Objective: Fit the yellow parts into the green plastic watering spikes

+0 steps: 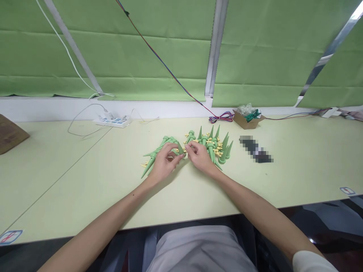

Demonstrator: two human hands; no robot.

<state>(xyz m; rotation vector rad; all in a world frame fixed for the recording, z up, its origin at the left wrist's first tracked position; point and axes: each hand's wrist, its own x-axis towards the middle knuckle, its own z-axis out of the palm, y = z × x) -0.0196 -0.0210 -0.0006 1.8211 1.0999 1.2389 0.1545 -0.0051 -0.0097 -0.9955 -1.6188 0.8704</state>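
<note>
My left hand [164, 161] pinches a green plastic watering spike [180, 148], its pointed end up, between thumb and fingers. Close beside it, the thumb and forefinger of my right hand [199, 155] are pressed together at what looks like a small yellow valve [185, 145], mostly hidden by the fingertips. Behind and left of my left hand lies a group of green spikes [166, 141], partly covered by the hand. Past my right hand, several spikes with yellow valves [211, 145] lie in a pile. Some bare green cones [225, 149] stand upright at its right side.
A pixelated dark object [256, 150] lies to the right. Behind are a cardboard box [244, 121] with plastic bags, a coiled red-and-blue cable [221, 117] and a white power strip [113, 121]. A brown board [11, 134] lies far left. The table's front edge runs below my forearms.
</note>
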